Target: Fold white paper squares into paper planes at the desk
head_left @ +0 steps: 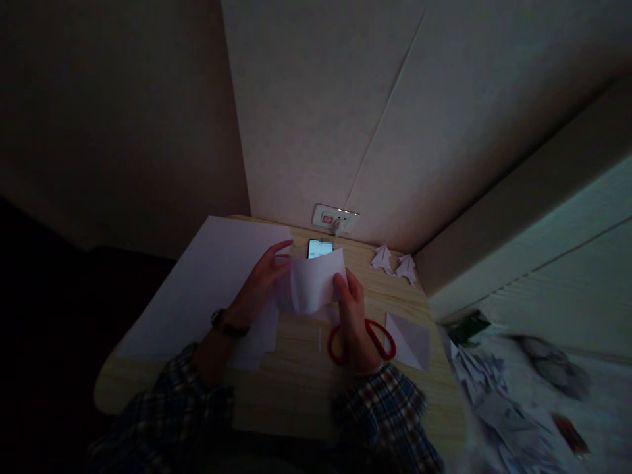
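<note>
A small piece of white paper point(313, 286) is raised over the table, slightly curved. My right hand point(351, 299) grips its right side, thumb on the near face. At the paper's left edge is my left hand point(269, 273), fingers stretched apart; whether they touch the edge is hard to make out. Below my right hand lie scissors with red handles point(381, 339), their blades hidden. A phone point(320, 248) with a lit screen sits behind the paper, partly covered by it. Large white sheets point(212, 276) spread under and beyond my left forearm.
Two folded paper figures point(382, 259) rest at the table's back right. A folded white paper piece point(409, 339) lies right of the scissors. The wooden table point(296, 395) meets a wall with a socket point(336, 218) and plug. Scattered papers point(508, 408) lie beyond its right edge.
</note>
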`<state>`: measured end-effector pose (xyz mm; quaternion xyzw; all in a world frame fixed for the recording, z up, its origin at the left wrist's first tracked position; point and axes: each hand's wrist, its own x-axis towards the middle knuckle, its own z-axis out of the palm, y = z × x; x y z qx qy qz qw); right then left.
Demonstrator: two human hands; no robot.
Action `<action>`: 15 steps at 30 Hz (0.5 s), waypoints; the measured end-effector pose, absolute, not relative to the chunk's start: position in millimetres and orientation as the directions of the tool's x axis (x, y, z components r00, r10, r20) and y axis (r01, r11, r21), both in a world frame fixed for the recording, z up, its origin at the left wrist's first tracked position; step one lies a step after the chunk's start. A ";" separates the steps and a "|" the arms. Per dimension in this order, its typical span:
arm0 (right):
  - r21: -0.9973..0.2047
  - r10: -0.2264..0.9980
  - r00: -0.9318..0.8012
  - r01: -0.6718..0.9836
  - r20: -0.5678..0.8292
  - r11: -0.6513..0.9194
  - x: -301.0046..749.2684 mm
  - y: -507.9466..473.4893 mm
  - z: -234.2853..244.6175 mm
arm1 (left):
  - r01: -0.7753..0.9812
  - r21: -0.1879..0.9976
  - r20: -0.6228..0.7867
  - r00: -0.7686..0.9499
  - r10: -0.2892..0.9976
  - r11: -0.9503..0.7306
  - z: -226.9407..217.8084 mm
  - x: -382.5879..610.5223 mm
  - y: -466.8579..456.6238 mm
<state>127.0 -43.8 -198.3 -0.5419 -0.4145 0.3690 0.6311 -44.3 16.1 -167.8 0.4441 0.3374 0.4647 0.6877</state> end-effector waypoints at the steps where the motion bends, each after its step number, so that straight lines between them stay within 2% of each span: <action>1: -0.990 0.919 0.374 -0.012 0.126 0.140 125.9 -44.2 -196.9 | -0.317 0.934 -0.057 0.328 0.943 0.167 -168.5 -44.3 16.2; 5: -0.990 0.918 0.382 -0.048 0.102 0.130 124.7 -43.9 -195.2 | -0.244 0.954 -0.091 0.315 0.945 0.174 -169.8 -45.7 16.3; 15: -0.983 0.865 0.501 -0.143 0.030 0.117 134.7 -40.2 -198.7 | -0.450 0.844 -0.139 0.341 0.930 0.292 -156.8 -48.8 16.4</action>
